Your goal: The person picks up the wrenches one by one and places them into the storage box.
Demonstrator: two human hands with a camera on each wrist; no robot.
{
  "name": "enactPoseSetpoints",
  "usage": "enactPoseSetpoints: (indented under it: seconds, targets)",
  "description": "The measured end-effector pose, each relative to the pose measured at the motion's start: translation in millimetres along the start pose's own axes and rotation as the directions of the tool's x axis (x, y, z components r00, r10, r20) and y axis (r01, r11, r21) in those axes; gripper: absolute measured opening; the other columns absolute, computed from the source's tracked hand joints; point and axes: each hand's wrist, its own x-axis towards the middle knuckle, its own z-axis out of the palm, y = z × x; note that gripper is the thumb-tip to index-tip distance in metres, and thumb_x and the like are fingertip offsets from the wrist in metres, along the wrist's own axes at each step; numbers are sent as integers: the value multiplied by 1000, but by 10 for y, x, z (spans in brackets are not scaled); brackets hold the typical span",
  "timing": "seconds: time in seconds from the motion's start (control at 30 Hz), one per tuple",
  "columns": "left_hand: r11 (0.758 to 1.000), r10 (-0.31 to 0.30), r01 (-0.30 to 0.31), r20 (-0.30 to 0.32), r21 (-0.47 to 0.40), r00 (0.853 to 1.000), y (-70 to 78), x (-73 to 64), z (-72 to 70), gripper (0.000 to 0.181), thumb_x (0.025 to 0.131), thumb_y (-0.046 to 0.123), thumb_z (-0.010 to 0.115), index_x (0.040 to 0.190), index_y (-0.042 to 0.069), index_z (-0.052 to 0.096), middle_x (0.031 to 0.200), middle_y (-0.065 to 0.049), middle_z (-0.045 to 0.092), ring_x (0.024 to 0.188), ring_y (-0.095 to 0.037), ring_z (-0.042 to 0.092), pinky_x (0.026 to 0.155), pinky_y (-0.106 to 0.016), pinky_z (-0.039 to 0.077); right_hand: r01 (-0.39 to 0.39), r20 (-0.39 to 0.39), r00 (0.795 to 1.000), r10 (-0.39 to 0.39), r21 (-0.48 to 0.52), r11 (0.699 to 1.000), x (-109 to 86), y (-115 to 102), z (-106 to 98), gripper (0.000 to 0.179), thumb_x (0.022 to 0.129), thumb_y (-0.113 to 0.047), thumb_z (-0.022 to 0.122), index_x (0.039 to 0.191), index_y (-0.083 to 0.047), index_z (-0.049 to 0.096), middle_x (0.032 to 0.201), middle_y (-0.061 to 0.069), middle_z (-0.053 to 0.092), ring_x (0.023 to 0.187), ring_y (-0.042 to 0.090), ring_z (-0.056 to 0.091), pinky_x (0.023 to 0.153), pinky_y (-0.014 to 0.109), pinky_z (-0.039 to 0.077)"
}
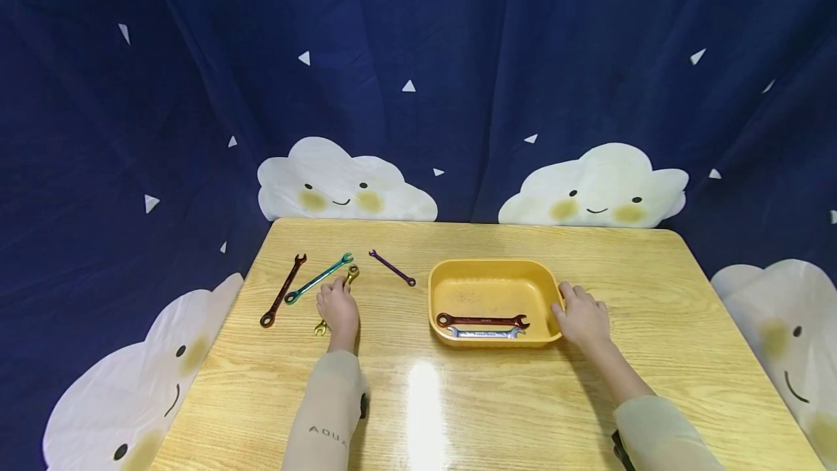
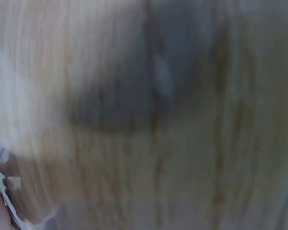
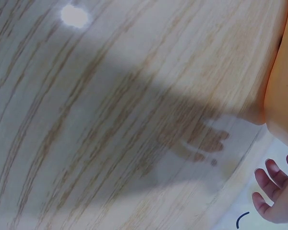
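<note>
In the head view my left hand (image 1: 338, 309) is over the gold wrench (image 1: 352, 274), with its fingers round the middle. The wrench's two ends stick out beyond the hand, and its middle is hidden. My right hand (image 1: 584, 317) is at the right rim of the yellow basin (image 1: 495, 265), its thumb at the edge. Loosely bent, spread fingers (image 3: 266, 184) show beside the basin wall in the right wrist view. A red wrench (image 1: 482, 320) and a silver-blue wrench (image 1: 484, 333) lie side by side in the basin.
Left of my left hand lie a dark red wrench (image 1: 284, 290) and a teal wrench (image 1: 319, 278). A purple wrench (image 1: 391, 267) lies between that hand and the basin. The wooden table (image 1: 523, 413) ends at a dark blue curtain (image 1: 451, 93) with clouds.
</note>
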Motion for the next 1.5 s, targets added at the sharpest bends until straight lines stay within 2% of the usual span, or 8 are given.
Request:
enactPoseSetpoints:
  seconds: [0.3, 0.53, 0.87, 1.13, 1.33, 1.5]
  targets:
    - [1000, -6, 6, 7, -8, 1000, 58, 0, 30, 26, 93, 15, 52, 116, 7, 59, 108, -18, 53, 100, -33, 46, 87, -45, 37, -2, 2, 1000, 2, 0, 1000, -9, 4, 2, 41, 93, -27, 44, 126, -2, 40, 118, 26, 48, 103, 46, 47, 85, 63, 30]
    - [999, 45, -45, -21, -9, 999, 146, 1, 3, 24, 91, 12, 55, 114, 7, 61, 103, -17, 54, 92, -33, 48, 79, -44, 39, -2, 5, 1000, 2, 1, 1000, -10, -1, -4, 42, 93, -27, 43, 126, -2, 40, 119, 27, 47, 103, 46, 47, 85, 63, 30]
    - [993, 107, -111, -85, -43, 991, 228, 1, 17, 21, 87, 11, 60, 107, 7, 64, 99, -17, 56, 91, -34, 49, 80, -44, 39, -1, 3, 1000, 1, -1, 1000, -13, -6, -8, 42, 93, -26, 43, 127, -2, 40, 119, 27, 47, 103, 47, 47, 85, 63, 31]
    - [980, 175, -186, -152, -63, 973, 256, 21, 67, 21, 85, 10, 62, 105, 5, 65, 96, -18, 58, 90, -36, 50, 80, -45, 38, -2, -2, 1000, 2, -8, 1000, -8, -1, 5, 43, 92, -27, 44, 127, -2, 41, 119, 27, 48, 103, 47, 47, 85, 63, 31]
    - [971, 209, -224, -173, -78, 963, 369, 9, 36, 20, 84, 7, 63, 103, 3, 65, 94, -18, 58, 90, -35, 51, 80, -45, 39, -4, 3, 1000, 4, -13, 1000, -3, 5, 15, 43, 93, -28, 43, 127, -2, 40, 119, 26, 48, 103, 46, 47, 84, 63, 31]
    - [957, 249, -273, -210, -96, 945, 470, -21, 7, 20, 81, 5, 65, 101, 3, 66, 93, -19, 58, 87, -37, 52, 76, -47, 40, -5, 6, 1000, 6, -14, 1000, -5, 6, 13, 43, 93, -28, 43, 127, -2, 40, 119, 26, 47, 103, 46, 47, 84, 63, 31]
